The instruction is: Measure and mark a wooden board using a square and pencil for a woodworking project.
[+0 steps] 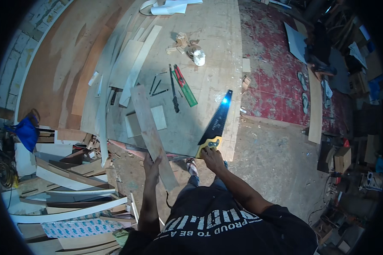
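Observation:
My left hand (152,165) is closed round the edge of a long pale wooden board (147,121). The board's near end sticks out past the table (221,55), and its far part reaches over small square wood pieces (158,117). A hand saw (216,121) with a dark blade and a yellow handle is in my right hand (212,158), at the table's near edge. The blade points away from me, over the tabletop. Between board and saw lie a green and red tool (185,87), a dark slim tool (174,95) and several dark pencil-like sticks (158,89).
A foil-wrapped lump (197,55) and wood offcuts (181,40) sit farther back on the table. Long wood strips (142,59) lie on the left. Scrap wood (72,182) is piled at lower left. Another person (321,51) crouches at the far right beside a long plank (315,102).

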A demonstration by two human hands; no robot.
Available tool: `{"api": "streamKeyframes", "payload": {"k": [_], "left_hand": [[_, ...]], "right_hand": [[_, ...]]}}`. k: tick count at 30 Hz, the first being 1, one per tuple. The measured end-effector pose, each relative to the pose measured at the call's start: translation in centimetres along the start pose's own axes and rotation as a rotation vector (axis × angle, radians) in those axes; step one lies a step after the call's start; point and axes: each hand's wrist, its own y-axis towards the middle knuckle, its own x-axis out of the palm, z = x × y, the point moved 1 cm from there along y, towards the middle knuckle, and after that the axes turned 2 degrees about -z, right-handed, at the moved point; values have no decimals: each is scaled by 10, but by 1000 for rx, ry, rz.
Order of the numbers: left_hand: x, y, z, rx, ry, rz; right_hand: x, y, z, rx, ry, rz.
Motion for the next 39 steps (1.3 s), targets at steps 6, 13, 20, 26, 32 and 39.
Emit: {"api": "streamKeyframes", "payload": {"k": [6, 13, 20, 26, 32, 39], "left_hand": [[12, -16, -22, -126, 26, -4], [91, -4, -58, -152, 264, -362], [94, -11, -88, -232, 296, -370], [73, -19, -100, -169, 550, -399], [42, -41, -106, -172, 539, -332], [-4, -63, -123, -225, 444, -335]], "right_hand": [[14, 5, 68, -52, 65, -4], [-64, 132, 186, 7, -268, 6], [-124, 246, 112, -18, -43, 75], [-75, 380, 2, -294, -44, 83], [-29, 410, -71, -121, -97, 27], [-4, 404, -69, -122, -31, 43]]}}
